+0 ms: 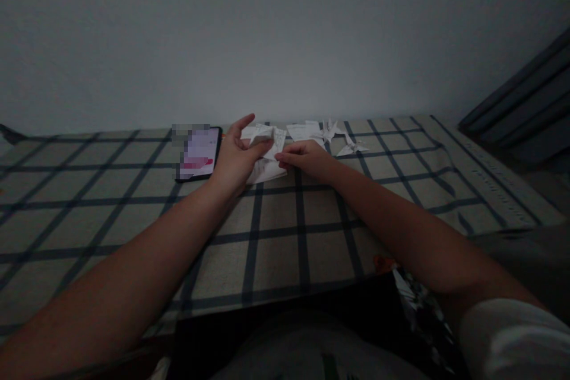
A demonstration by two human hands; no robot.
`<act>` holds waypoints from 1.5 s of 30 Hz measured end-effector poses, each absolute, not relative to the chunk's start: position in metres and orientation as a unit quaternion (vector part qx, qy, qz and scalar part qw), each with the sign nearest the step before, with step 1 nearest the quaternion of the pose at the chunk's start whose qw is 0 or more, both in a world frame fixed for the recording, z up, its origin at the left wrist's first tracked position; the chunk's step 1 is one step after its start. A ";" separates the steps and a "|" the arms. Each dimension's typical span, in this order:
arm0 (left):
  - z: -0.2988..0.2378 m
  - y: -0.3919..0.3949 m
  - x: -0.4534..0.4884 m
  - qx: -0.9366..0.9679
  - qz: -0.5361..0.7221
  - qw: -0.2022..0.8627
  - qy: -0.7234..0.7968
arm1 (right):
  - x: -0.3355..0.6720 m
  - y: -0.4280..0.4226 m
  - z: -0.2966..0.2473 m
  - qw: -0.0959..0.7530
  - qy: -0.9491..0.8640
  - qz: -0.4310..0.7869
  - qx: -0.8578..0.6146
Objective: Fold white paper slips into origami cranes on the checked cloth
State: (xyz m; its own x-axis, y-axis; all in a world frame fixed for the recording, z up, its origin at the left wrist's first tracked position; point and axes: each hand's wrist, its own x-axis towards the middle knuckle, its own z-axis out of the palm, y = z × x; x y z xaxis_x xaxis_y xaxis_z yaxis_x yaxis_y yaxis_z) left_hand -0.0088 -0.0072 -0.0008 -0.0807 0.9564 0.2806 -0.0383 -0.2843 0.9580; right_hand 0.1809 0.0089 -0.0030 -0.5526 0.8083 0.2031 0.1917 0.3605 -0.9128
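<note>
Between my hands is a piece of folded white paper (278, 138) with faint print on it. My left hand (240, 151) grips its left side with the thumb on top, the index finger stretched up and away. At the paper's lower right edge, my right hand (305, 157) pinches with thumb and index finger. Beneath lies another white sheet (265, 173), partly covered by the hands. Two folded paper cranes (330, 129) (353, 145) rest to the right of my right hand, beside more flat paper (305, 130).
A smartphone (200, 153) with a lit, partly blurred screen lies left of my left hand. The checked tablecloth (276, 249) covers the table, which meets a plain wall (285, 35). A dark curtain (525, 89) hangs at the right.
</note>
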 end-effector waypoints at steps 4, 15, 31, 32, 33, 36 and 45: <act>0.000 -0.007 -0.009 0.522 0.594 0.416 0.449 | 0.181 0.009 -0.002 0.328 -0.761 0.435 -0.351; -0.003 -0.006 -0.012 0.532 0.583 0.409 0.459 | 0.180 0.003 0.003 0.326 -0.766 0.432 -0.347; 0.014 -0.021 -0.003 0.521 0.479 0.543 0.452 | 0.191 0.010 0.011 0.414 -0.793 0.327 -0.306; 0.014 -0.022 -0.002 0.523 0.478 0.545 0.449 | 0.191 0.009 0.011 0.410 -0.796 0.323 -0.307; 0.014 -0.022 -0.002 0.526 0.477 0.545 0.446 | 0.191 0.008 0.012 0.409 -0.796 0.323 -0.309; 0.014 -0.024 -0.004 0.546 0.455 0.546 0.443 | 0.191 0.009 0.012 0.407 -0.783 0.342 -0.322; 0.017 -0.020 -0.021 0.681 0.445 0.311 0.491 | 0.191 0.013 0.008 0.403 -0.751 0.400 -0.337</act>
State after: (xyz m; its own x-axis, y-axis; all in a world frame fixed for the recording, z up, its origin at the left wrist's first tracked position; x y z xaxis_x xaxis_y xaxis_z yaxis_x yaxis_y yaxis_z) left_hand -0.0207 -0.0200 0.0170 0.1216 0.9460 0.3005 0.3920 -0.3239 0.8611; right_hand 0.1912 0.0125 0.0077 -0.4481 0.8284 0.3362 0.1839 0.4534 -0.8721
